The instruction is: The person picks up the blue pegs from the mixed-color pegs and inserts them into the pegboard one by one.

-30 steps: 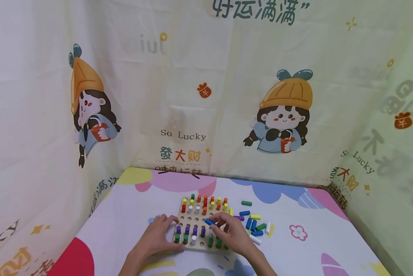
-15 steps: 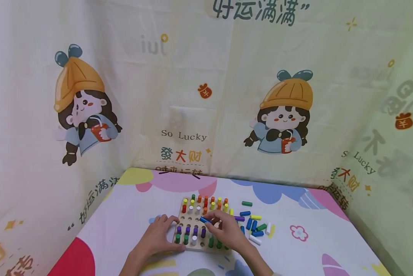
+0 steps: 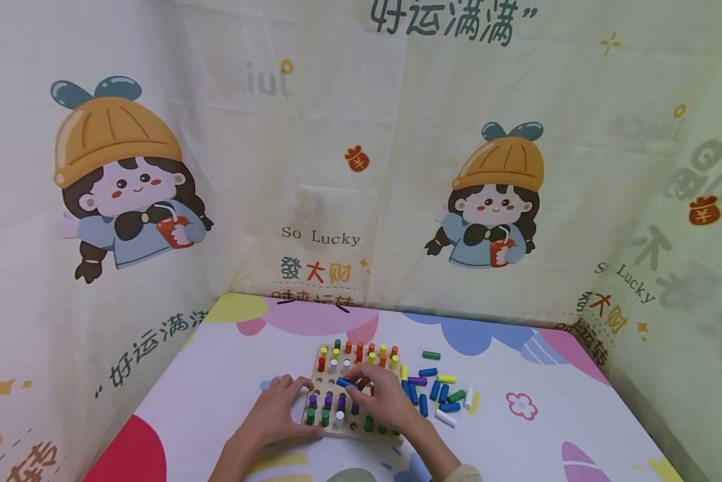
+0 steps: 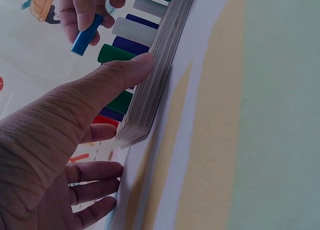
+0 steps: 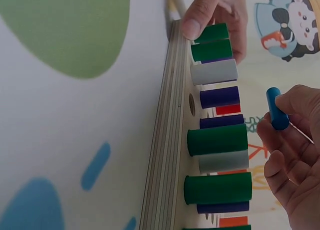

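Observation:
A wooden pegboard [image 3: 353, 435] lies on the table, with rows of round pegs standing in its holes. Green and purple pegs fill much of the near rows; yellow, orange, red and white ones stand in the far rows. My left hand [image 3: 270, 410] grips the board's near left corner, thumb [image 4: 137, 69] against the plywood edge. Between thumb and fingertips, my right hand [image 3: 385, 396] pinches a blue peg [image 3: 345, 382] above the middle rows. In the right wrist view that blue peg [image 5: 277, 108] is tilted and apart from the standing pegs. My right hand hides part of the board's right side.
Right of the board lie several loose pegs: blue [image 3: 423, 405], yellow [image 3: 447, 379], white [image 3: 446, 418], purple [image 3: 418, 381] and green [image 3: 431, 355]. Printed curtains [image 3: 313, 201] rise behind the table and at both sides.
My right hand has moved left over the board with the blue peg, uncovering some loose blue pegs at the board's right side. The left hand stays in place.

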Motion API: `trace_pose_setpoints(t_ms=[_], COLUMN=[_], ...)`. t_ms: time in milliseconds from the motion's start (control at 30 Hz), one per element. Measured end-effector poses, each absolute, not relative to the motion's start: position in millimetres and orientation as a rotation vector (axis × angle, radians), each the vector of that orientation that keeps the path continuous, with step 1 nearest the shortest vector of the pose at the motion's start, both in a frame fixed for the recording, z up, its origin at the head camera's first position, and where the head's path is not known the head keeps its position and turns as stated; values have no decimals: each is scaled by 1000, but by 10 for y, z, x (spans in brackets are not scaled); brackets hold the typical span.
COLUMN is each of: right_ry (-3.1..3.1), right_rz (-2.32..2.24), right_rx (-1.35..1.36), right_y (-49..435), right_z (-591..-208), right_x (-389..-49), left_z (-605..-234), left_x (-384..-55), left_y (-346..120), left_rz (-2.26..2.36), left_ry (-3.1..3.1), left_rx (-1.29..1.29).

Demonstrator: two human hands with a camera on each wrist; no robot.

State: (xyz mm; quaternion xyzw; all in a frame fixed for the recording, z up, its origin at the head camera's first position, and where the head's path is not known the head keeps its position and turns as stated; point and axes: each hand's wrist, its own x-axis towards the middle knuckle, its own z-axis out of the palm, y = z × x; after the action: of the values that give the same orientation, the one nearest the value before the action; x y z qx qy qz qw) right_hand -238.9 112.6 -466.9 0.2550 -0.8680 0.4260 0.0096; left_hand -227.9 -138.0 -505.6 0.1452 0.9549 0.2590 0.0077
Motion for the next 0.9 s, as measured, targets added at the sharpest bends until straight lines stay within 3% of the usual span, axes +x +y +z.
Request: trace_pose_setpoints(t_ms=[900], right_ry=[-2773], right_rz=[1282], right_rx=[720], right_y=[772], right_z=[-4729], right_x=[-2567], left_z=[-5043], left_x=[-2277], left_y=[-1398], left_rz=[805], left_ry=[2988], left_rx=[487])
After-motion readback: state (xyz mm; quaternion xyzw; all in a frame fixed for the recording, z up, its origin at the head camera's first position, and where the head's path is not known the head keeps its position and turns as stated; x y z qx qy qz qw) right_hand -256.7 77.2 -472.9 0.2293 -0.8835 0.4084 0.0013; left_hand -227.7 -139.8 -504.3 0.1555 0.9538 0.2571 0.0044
